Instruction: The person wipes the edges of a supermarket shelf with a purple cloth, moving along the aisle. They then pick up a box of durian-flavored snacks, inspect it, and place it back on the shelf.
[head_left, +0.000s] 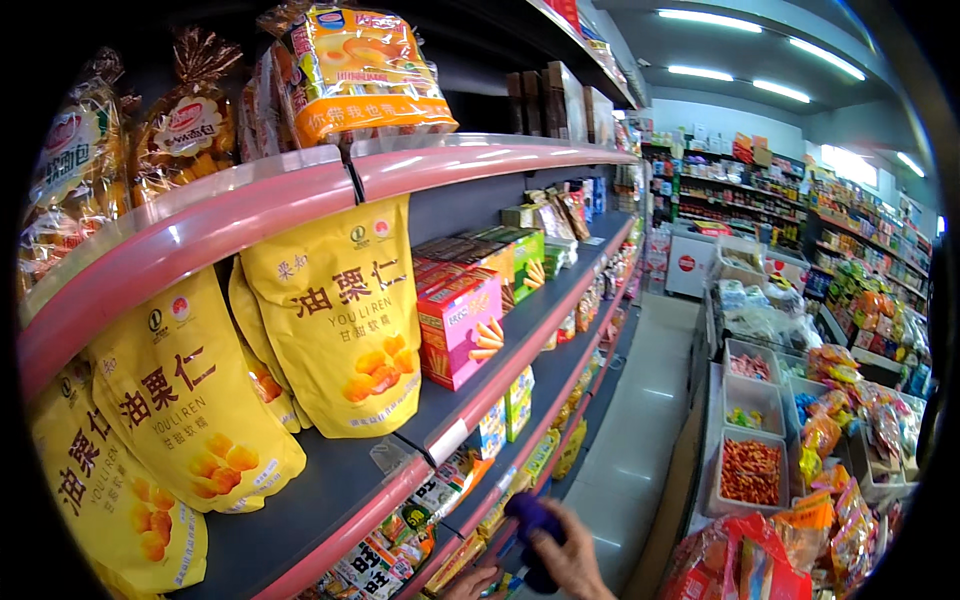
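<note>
At the bottom centre, my right hand (571, 553) is closed around a dark purple cloth (534, 517), part of which hangs below the fingers. My left hand (472, 583) shows only in part at the lower edge, beside the lower shelves; its fingers are cut off by the frame. Snack packets (390, 551) lie on a lower shelf just left of my hands. Above them, on the middle shelf, stand yellow chestnut pouches (337, 322) and a pink and red snack box (461, 326).
Pink shelf edges (495, 375) run along the left of the aisle floor (637, 420). Bagged bread (187, 135) sits on the upper shelf. To the right, a display counter holds a plastic bin of red-wrapped sweets (750, 471) and more packets. A white chest freezer (688, 262) stands farther back.
</note>
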